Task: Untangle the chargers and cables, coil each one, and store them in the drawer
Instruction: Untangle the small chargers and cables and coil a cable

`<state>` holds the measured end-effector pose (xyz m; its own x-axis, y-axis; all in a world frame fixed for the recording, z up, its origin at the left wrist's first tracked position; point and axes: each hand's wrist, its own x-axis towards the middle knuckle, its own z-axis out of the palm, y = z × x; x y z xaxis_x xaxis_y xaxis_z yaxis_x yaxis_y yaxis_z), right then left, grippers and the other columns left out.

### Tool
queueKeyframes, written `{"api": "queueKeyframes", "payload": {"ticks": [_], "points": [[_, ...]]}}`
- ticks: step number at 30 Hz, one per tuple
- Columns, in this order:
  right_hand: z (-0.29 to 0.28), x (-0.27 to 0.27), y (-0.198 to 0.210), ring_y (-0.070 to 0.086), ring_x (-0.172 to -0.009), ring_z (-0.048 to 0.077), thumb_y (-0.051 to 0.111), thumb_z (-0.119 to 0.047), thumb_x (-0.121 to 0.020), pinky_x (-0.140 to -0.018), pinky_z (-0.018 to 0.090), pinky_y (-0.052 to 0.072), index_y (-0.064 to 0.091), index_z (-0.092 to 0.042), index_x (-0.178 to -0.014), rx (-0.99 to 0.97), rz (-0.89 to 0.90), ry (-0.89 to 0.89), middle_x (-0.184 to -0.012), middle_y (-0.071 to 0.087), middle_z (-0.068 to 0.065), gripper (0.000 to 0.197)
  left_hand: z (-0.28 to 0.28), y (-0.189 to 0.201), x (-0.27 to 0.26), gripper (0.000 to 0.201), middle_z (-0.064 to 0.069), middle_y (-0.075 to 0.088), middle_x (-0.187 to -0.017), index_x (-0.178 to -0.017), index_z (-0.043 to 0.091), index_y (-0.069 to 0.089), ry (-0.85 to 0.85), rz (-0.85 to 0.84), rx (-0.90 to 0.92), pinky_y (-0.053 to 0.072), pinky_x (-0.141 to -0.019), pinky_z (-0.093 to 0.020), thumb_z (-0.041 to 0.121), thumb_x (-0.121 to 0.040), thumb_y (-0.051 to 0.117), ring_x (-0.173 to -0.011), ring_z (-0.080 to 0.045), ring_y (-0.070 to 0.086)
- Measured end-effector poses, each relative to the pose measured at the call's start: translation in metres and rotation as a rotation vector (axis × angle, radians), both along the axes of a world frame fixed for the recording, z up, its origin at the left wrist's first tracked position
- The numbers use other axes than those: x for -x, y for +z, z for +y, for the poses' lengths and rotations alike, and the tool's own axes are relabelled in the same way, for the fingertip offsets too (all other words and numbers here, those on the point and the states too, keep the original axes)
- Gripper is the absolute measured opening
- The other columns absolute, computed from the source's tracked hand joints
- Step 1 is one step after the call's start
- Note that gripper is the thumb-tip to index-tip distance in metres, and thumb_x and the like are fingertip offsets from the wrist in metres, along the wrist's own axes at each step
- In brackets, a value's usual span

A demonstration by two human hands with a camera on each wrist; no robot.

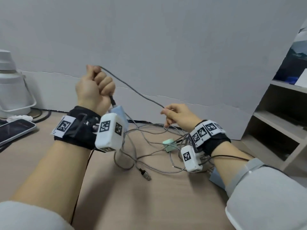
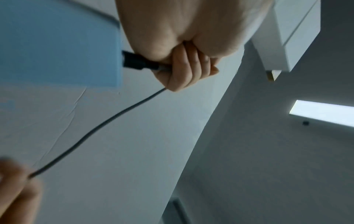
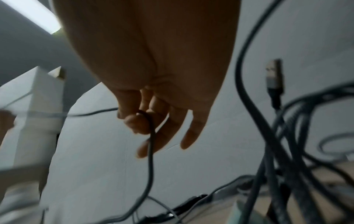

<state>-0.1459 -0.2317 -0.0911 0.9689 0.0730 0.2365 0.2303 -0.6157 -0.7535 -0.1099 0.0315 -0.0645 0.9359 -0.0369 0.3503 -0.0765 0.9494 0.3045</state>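
Note:
My left hand (image 1: pixel 98 85) is raised in a fist round a grey cable (image 1: pixel 132 87), just above its black plug (image 2: pixel 138 62), which sits in a light blue charger (image 1: pixel 118 113) hanging below the fist. The cable (image 2: pixel 91 130) slopes down to my right hand (image 1: pixel 176 115), which pinches it between thumb and forefinger (image 3: pixel 138 121). Below, a tangle of grey braided cables (image 1: pixel 149 153) lies on the tan desk (image 1: pixel 149 205) around a mint green charger (image 1: pixel 169 144). A loose USB plug (image 1: pixel 145 174) lies near the front. Another blue charger (image 1: pixel 216 176) peeks out under my right forearm.
A phone (image 1: pixel 15 130) and a white kettle-like jug (image 1: pixel 11 90) stand at the left edge. A grey open shelf unit (image 1: pixel 280 123) rises at the right. A grey wall (image 1: pixel 166 47) closes off the back of the desk. No drawer is in view.

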Motion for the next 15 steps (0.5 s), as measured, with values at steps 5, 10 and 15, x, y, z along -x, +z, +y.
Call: {"api": "queueKeyframes", "payload": {"ticks": [5, 10, 15], "points": [[-0.001, -0.003, 0.01, 0.049, -0.051, 0.012, 0.071, -0.022, -0.094, -0.065, 0.034, 0.058, 0.066, -0.011, -0.087, -0.163, -0.255, -0.191, -0.059, 0.051, -0.004, 0.014, 0.011, -0.009, -0.013, 0.045, 0.008, 0.022, -0.051, -0.072, 0.016, 0.045, 0.132, 0.104, -0.028, 0.021, -0.035, -0.017, 0.037, -0.11, 0.033, -0.038, -0.006, 0.02], [0.037, 0.011, 0.033, 0.049, -0.053, -0.003, 0.073, -0.03, -0.091, -0.053, 0.007, 0.032, 0.073, -0.018, -0.083, 0.431, -0.285, -0.015, -0.06, 0.053, -0.014, 0.014, -0.022, -0.014, 0.0, 0.042, -0.003, 0.059, -0.061, -0.075, 0.015, 0.045, 0.176, -0.092, -0.481, 0.058, -0.065, -0.033, 0.036, -0.11, 0.034, -0.061, -0.018, 0.062], [0.064, 0.021, 0.045, 0.053, -0.064, -0.006, 0.074, -0.028, -0.09, -0.061, 0.01, 0.034, 0.074, -0.017, -0.08, 0.51, -0.272, 0.163, -0.072, 0.057, -0.018, 0.015, -0.046, -0.017, 0.02, 0.041, -0.009, 0.075, -0.092, -0.075, 0.015, 0.042, 0.052, -0.253, -0.789, 0.059, -0.061, -0.039, 0.037, -0.109, 0.035, -0.078, -0.027, 0.073]]}}
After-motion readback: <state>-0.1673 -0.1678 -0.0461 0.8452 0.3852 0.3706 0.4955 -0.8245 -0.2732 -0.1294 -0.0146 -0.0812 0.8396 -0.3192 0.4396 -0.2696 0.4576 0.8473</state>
